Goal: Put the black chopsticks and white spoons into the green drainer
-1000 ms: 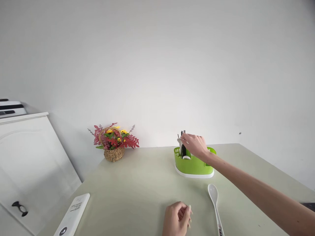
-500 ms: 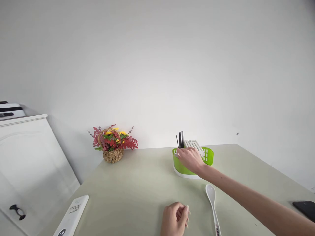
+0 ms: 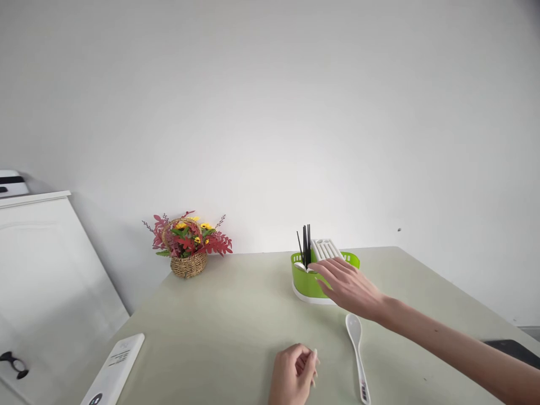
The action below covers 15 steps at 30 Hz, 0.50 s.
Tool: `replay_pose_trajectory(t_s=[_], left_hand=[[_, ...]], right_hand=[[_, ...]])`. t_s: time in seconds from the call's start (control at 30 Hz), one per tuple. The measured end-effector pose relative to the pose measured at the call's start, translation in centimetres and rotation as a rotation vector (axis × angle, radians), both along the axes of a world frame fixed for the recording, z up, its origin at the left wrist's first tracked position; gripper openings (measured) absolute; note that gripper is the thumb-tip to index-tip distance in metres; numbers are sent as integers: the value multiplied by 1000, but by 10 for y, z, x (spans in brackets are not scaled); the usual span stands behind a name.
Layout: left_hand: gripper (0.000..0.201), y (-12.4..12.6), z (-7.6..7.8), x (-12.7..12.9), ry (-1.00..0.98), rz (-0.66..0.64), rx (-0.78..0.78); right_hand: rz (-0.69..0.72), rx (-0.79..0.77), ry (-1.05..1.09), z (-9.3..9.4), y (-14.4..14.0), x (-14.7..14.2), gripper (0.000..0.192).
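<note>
My right hand [image 3: 348, 287] is stretched out in front of the green utensil caddy [image 3: 310, 286], its fingers extended and apart, holding nothing. Close to its fingertips, a white spoon [image 3: 300, 266] rests in the left part of the caddy; something else white beside it is partly covered by the fingers. Black chopsticks [image 3: 306, 247] stand upright behind them. My left hand [image 3: 293, 374] rests on the table with its fingers curled in, and nothing shows in it. Between my left hand and my right forearm lies another white spoon [image 3: 356, 357], bowl end toward the caddy.
A white slotted block [image 3: 326, 249] sits at the caddy's back. Artificial flowers in a wicker basket [image 3: 188, 265] stand by the wall. At the table's left edge lies a long white object [image 3: 113, 368]; a dark flat object [image 3: 512, 351] is at the right, beyond my forearm.
My right hand has drawn back from the caddy toward the right and opened, uncovering the white spoon in it. The left hand keeps its curled pose. The view has shifted slightly.
</note>
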<state>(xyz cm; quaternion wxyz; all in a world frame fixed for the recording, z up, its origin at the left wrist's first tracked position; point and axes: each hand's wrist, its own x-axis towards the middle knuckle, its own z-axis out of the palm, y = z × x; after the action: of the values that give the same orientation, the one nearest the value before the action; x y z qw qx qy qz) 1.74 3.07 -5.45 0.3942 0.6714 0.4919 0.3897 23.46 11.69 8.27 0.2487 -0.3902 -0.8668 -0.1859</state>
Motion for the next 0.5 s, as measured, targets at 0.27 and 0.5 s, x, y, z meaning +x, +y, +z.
replay_pose_trajectory(t_s=[0.27, 0.5], left_hand=[[44, -1, 10, 0, 13, -11, 12], [44, 3, 6, -1, 29, -10, -6]], right_hand=[[-339, -489, 174, -58, -34, 61, 34], [-535, -710, 170, -130, -71, 25, 22]])
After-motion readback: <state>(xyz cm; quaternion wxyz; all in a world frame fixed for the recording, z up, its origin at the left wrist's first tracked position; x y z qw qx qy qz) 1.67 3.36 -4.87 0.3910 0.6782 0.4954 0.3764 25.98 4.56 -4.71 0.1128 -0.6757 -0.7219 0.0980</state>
